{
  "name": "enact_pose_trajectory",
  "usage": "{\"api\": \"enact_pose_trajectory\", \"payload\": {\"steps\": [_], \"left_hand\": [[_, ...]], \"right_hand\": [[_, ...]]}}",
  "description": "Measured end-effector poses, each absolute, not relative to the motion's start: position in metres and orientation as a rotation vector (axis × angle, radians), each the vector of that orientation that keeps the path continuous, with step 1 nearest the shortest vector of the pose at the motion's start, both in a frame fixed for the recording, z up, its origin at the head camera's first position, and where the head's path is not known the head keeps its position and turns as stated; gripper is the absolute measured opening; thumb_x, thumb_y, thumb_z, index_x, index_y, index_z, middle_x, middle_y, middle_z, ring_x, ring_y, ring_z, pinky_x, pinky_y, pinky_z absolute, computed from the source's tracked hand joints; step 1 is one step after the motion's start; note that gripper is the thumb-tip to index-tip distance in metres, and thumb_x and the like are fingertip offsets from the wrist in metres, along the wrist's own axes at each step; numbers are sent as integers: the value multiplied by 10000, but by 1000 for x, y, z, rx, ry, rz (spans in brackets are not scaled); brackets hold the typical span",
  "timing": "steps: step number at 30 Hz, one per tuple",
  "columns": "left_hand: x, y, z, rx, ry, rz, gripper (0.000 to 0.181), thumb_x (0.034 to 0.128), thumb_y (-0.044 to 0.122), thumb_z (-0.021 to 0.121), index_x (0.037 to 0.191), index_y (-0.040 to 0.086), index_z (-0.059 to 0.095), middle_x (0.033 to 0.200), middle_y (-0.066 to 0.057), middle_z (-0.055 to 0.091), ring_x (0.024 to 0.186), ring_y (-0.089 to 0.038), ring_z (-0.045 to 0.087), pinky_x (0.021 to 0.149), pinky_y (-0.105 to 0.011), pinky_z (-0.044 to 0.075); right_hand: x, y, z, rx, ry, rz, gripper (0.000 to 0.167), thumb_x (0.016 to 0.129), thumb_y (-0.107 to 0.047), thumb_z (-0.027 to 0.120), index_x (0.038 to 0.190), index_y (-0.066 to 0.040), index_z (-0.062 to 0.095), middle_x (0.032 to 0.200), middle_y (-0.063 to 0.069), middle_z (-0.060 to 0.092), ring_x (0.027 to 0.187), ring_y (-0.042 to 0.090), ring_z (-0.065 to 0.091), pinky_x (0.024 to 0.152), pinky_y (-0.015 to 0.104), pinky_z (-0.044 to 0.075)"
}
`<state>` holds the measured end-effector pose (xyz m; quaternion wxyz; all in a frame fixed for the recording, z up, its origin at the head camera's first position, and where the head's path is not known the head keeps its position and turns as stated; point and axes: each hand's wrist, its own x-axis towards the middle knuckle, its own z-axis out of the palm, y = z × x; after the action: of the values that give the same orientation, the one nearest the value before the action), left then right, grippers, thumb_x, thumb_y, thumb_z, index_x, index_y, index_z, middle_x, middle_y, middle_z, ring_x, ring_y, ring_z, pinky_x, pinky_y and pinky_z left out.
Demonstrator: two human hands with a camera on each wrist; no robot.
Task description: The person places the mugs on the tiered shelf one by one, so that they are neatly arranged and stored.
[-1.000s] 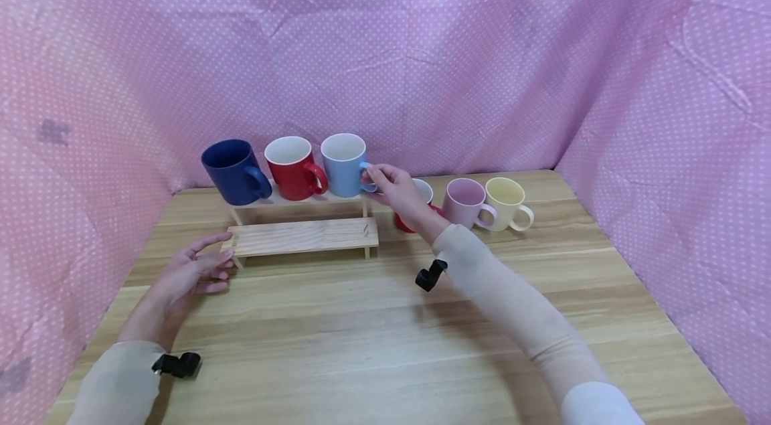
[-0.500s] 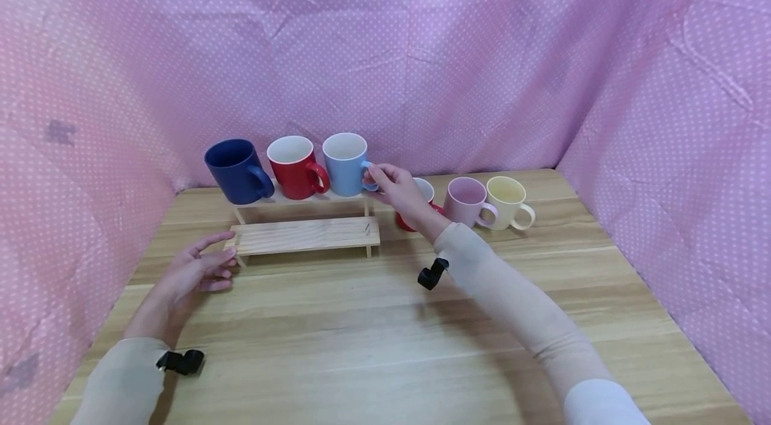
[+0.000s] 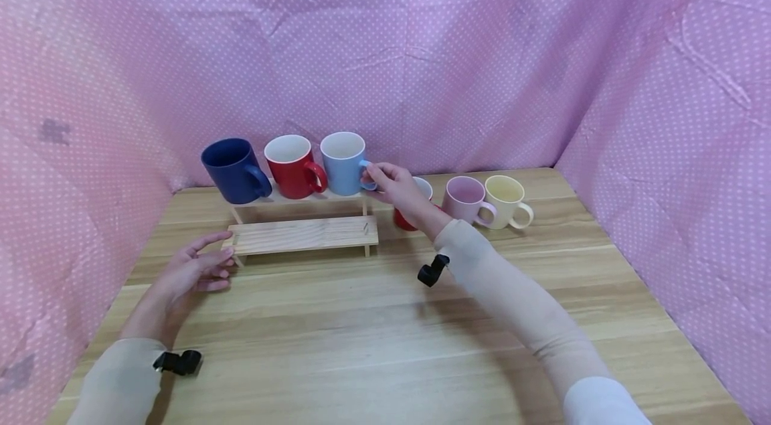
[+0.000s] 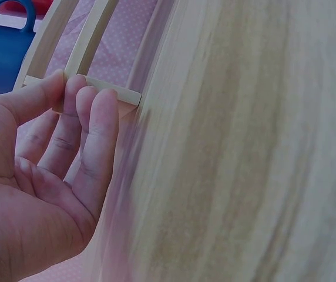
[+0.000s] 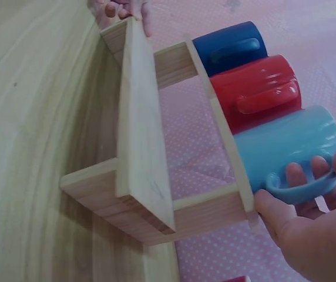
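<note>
A two-tier wooden stand [image 3: 307, 237] stands at the back left of the table. On its upper tier are a dark blue mug [image 3: 231, 174], a red mug [image 3: 289, 171] and a light blue mug [image 3: 342, 167], side by side with handles toward the right. My right hand [image 3: 402, 196] holds the light blue mug by its handle [image 5: 303, 191], and the mug's base is on the upper board. With thumb and fingertips, my left hand [image 4: 44, 188] pinches the left end of the lower tier; its other fingers are loosely bent.
Right of the stand, a second red mug [image 3: 405, 221] is partly hidden behind my right hand. Beyond it a pink mug [image 3: 464, 204] and a pale yellow mug [image 3: 504, 203] stand on the wooden table [image 3: 337, 331]. Polka-dot cloth [image 3: 385, 43] hangs behind and at both sides.
</note>
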<state>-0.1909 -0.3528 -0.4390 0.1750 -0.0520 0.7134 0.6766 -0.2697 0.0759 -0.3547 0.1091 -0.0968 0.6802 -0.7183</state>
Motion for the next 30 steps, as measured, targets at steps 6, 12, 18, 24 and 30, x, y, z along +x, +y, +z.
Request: {"api": "enact_pose_trajectory", "payload": {"steps": [6,12,18,24,30], "left_hand": [[-188,-354,-438,-139,2049,1897,431,1004,244,678,1396,314,516,945,8,728,772,-124,673,740,-368,636],[-187,-354,-440,-151,2051,1890,436,1004,240,678,1402,305,510,953,11,720,769,-122,668,740,-376,637],[-187,-355,-441,-153,2059,1882,466,1008,231,671,1435,291,494,960,11,719,774,-124,669,742,-375,637],[-187,-355,-441,-162,2068,1868,503,1004,238,677,1464,275,478,965,11,719,783,-131,673,752,-381,636],[-189,-352,-439,-141,2076,1873,518,1005,245,675,1478,266,465,963,2,719,789,-132,675,760,-378,634]], "right_hand": [[-270,85,-348,-271,2039,-2060,376,1043,-257,601,1333,-26,534,1336,206,573,1231,287,595,992,388,549],[-263,116,-343,-378,2155,-1997,431,1049,-215,597,1417,-19,485,1343,152,578,1276,313,558,1051,492,500],[-253,170,-339,-508,2354,-1931,463,1049,-215,592,1451,-23,465,1402,166,560,1284,312,535,1070,538,470],[-243,232,-344,-427,2650,-1840,454,1055,-204,578,1450,-6,473,1398,202,560,1282,332,527,1098,504,442],[-230,285,-361,-232,2856,-1797,481,1063,-211,564,1482,-8,441,1445,205,510,1328,331,467,1142,489,385]]}}
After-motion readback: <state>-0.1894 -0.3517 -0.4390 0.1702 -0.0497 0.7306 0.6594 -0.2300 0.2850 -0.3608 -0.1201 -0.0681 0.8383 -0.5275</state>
